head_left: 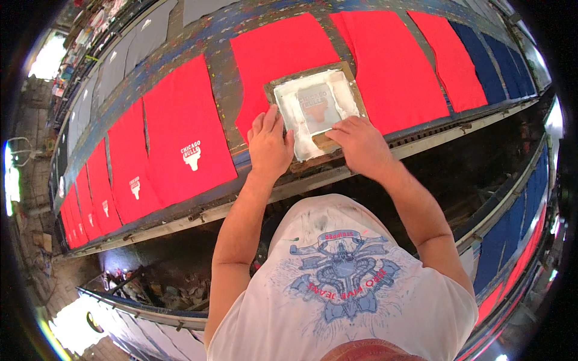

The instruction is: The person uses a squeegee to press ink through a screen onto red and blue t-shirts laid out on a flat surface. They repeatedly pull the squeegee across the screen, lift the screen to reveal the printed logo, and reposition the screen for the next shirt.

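Observation:
A screen-printing frame with wooden sides lies on a red fabric piece. White ink is smeared around the inside of its mesh, and a greyish window with a printed design shows in the middle. My left hand grips the frame's near left side, fingers over the rim and thumb at the inner edge. At the near right corner, my right hand is closed around a small wooden squeegee inside the frame. Its blade edge is hidden.
Red pieces bearing white prints run along the long table to the left. Plain red pieces and navy ones lie to the right. Grey pieces are along the far side. A rail edges the table; another table stands behind me.

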### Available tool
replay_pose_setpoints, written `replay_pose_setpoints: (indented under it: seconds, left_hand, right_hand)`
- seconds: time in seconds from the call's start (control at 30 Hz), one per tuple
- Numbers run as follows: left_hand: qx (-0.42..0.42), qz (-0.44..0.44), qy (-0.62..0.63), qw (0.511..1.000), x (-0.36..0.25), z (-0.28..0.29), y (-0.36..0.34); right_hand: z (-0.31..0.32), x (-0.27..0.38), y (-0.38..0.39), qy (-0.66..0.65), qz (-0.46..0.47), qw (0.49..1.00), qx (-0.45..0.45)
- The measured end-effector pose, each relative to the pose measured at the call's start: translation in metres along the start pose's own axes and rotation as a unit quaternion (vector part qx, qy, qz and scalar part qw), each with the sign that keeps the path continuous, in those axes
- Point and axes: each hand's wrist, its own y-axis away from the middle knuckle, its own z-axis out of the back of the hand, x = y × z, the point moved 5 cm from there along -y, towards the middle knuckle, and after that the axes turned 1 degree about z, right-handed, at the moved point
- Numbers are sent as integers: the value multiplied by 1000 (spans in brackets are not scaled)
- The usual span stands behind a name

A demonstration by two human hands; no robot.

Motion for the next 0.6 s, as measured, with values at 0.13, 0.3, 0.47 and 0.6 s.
replay_pose_setpoints:
  seconds: [0.13,0.3,0.47,0.6]
  left_hand:
    - [88,11,-24,996,3,-5,-8]
    - [100,10,-26,995,6,-11,-8]
    - [91,7,-23,996,6,-12,-9]
    - [97,1,-18,995,8,-12,-13]
  right_hand:
    - [1,-18,-18,-67,-52,990,111]
    - [2,-4,12,-49,-72,991,97]
    - [-16,14,31,19,-48,998,20]
    - [-29,0,19,31,-30,999,-7]
